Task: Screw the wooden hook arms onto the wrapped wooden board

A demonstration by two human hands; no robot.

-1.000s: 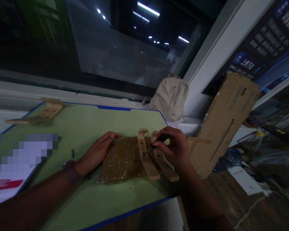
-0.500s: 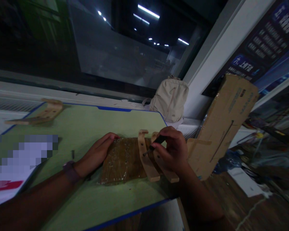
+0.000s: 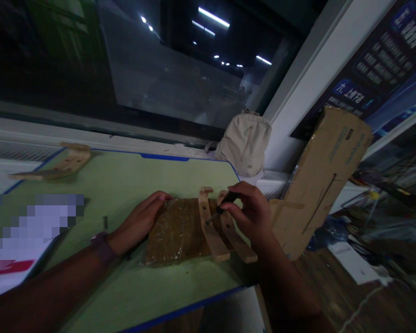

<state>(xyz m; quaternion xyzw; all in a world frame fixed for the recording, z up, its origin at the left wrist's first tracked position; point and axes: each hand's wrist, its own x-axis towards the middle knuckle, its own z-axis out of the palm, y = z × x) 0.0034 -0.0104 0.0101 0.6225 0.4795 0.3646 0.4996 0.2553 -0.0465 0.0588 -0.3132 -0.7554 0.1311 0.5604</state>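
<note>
A brown wooden panel (image 3: 176, 231) wrapped in clear film lies on the green mat (image 3: 131, 185). Two pale wooden brackets (image 3: 210, 229) stand across its right end. My left hand (image 3: 140, 222) lies flat on the panel's left edge, fingers stretched out, pressing it down. My right hand (image 3: 251, 212) is closed round a small black-handled screwdriver (image 3: 222, 208). The screwdriver's tip points at the nearer left bracket.
A spare wooden bracket (image 3: 60, 164) lies at the mat's far left. A small dark screw (image 3: 105, 222) rests on the mat near my left wrist. A tall cardboard box (image 3: 322, 180) leans just right of the mat, and a beige backpack (image 3: 246, 141) sits against the window wall.
My right hand has turned slightly on the screwdriver, its fingers shifting round the handle. My left hand and the panel have stayed put.
</note>
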